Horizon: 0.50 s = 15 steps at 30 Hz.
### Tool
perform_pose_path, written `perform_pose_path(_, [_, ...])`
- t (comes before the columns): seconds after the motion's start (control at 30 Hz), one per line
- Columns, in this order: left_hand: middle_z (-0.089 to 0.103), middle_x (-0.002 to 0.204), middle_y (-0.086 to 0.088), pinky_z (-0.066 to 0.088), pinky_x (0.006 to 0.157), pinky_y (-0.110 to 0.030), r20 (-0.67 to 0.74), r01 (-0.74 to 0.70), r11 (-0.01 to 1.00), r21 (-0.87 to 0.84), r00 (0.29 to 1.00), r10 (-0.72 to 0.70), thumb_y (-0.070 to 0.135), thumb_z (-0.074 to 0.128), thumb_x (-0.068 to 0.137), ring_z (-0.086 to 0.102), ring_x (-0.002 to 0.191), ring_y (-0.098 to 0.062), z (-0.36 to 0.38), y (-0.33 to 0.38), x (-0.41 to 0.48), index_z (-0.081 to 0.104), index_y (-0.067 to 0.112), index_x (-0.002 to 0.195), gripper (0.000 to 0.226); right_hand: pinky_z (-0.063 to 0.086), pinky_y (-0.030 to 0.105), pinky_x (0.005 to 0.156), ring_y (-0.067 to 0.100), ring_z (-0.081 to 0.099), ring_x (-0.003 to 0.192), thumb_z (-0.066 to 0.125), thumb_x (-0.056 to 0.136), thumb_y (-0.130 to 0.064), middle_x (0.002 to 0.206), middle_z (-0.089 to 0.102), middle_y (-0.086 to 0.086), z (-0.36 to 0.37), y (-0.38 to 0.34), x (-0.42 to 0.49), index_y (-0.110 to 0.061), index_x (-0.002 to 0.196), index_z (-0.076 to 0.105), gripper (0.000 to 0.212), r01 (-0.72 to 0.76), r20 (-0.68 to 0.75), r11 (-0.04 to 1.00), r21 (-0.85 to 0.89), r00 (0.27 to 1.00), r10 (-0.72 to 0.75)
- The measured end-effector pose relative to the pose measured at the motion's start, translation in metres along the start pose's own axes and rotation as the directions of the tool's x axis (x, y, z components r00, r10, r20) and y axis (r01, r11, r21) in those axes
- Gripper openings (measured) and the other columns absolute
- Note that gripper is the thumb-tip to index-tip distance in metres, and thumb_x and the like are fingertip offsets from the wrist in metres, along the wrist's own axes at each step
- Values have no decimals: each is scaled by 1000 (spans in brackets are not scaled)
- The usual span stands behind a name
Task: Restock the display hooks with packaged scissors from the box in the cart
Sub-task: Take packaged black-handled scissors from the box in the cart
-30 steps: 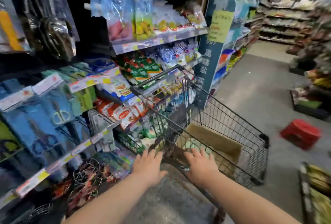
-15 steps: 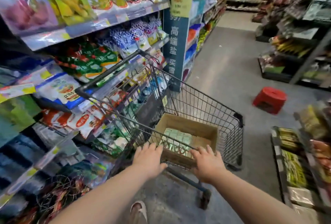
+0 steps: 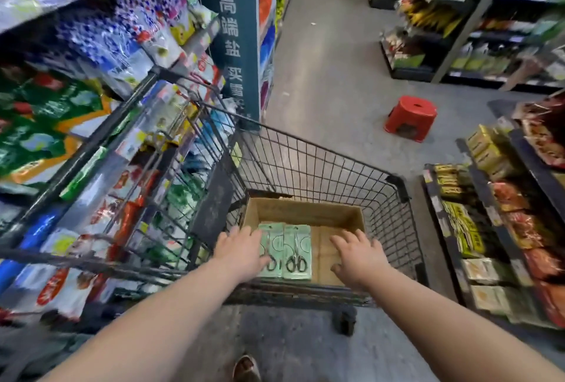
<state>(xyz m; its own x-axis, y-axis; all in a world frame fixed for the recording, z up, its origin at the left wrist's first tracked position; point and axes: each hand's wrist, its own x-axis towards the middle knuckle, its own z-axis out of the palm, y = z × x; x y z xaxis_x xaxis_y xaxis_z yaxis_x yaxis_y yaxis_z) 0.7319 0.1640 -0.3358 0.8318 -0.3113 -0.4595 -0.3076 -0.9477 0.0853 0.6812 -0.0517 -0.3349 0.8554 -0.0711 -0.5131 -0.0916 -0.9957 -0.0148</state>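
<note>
A black wire cart (image 3: 321,164) stands in the aisle with an open cardboard box (image 3: 305,212) in its basket. Green packs of scissors (image 3: 293,247) lie in two rows in the left half of the box. My left hand (image 3: 241,251) hovers with fingers spread over the left packs, its fingertips above them. My right hand (image 3: 356,254) is spread over the bare right half of the box and holds nothing. Whether either hand touches anything below it is unclear. The scissor display hooks are out of view.
Shelves of bagged goods (image 3: 101,54) run close along the cart's left side. A teal sign post (image 3: 237,36) stands ahead of the cart. A red stool (image 3: 411,117) sits on the floor ahead right. Low shelves of packets (image 3: 495,222) stand to the right.
My view turned right and down, away from the scissor hooks toward the cart. Both hands left the cart's near rim and reached forward over the box.
</note>
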Motion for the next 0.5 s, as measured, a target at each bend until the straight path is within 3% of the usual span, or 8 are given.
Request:
perform_pose_path(0.27, [33, 152, -7, 25, 115, -45, 101, -62, 998, -13, 993, 63, 50, 49, 91, 29, 139, -28, 9, 2, 67, 20, 19, 150, 72, 10, 54, 117, 30, 7, 147, 48, 93, -39, 158, 15, 5, 3, 8, 59, -25, 149, 17, 66, -57, 109, 998, 10, 993, 55])
perform_pose_path(0.5, [32, 151, -7, 24, 113, -44, 248, 57, 997, -52, 968, -42, 54, 45, 92, 27, 140, -28, 32, -12, 126, 24, 20, 148, 69, 14, 53, 117, 31, 10, 146, 49, 93, -36, 157, 19, 7, 24, 16, 139, -24, 149, 20, 64, 12, 231, 1000, 20, 973, -17])
